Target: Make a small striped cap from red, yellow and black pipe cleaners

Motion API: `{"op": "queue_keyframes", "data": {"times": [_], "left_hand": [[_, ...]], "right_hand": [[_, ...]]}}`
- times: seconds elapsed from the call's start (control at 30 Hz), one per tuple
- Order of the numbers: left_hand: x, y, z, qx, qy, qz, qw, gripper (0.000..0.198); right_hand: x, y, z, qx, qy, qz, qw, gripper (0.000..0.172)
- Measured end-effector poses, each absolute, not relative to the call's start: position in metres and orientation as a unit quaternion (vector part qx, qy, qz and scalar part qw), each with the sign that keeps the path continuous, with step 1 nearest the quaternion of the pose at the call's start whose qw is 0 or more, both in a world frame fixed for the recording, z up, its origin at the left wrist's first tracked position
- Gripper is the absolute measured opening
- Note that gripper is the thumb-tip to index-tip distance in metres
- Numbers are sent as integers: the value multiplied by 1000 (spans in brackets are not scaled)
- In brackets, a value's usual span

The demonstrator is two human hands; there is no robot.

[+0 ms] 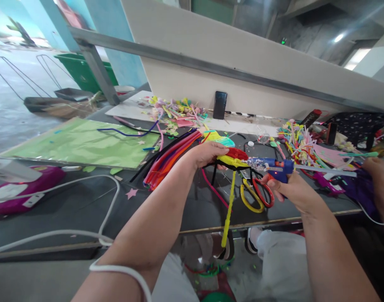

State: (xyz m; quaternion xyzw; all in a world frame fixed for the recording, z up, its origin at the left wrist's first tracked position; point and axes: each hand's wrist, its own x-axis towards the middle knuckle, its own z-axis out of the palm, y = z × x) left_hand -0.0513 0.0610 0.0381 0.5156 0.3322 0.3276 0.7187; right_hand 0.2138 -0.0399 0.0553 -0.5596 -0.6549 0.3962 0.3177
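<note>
My left hand is closed on a pipe-cleaner craft piece with red, yellow and black parts. A yellow fuzzy stem hangs down from it past the table edge. My right hand grips a blue hot glue gun, its nozzle pointing left at the piece. A clear glue stick juts from the gun's back. Just below the gun lie yellow-and-red-handled scissors. Left of my left hand is a bundle of coloured pipe cleaners. Yellow and turquoise fuzzy pieces sit behind that hand.
A green sheet covers the table's left part, with a magenta device and white cable in front. A phone leans on the back panel. Heaps of pipe-cleaner pieces lie behind. At right is another person's hand.
</note>
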Motion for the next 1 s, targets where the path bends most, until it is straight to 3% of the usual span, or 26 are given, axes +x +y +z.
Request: {"op": "queue_keyframes", "data": {"times": [0.23, 1.0], "left_hand": [[-52, 62, 37, 520, 334, 333, 712, 17], [-51, 58, 41, 496, 334, 340, 726, 11]], "right_hand": [[218, -41, 51, -540, -656, 398, 347, 41], [209, -42, 57, -594, -717, 279, 234, 60]]}}
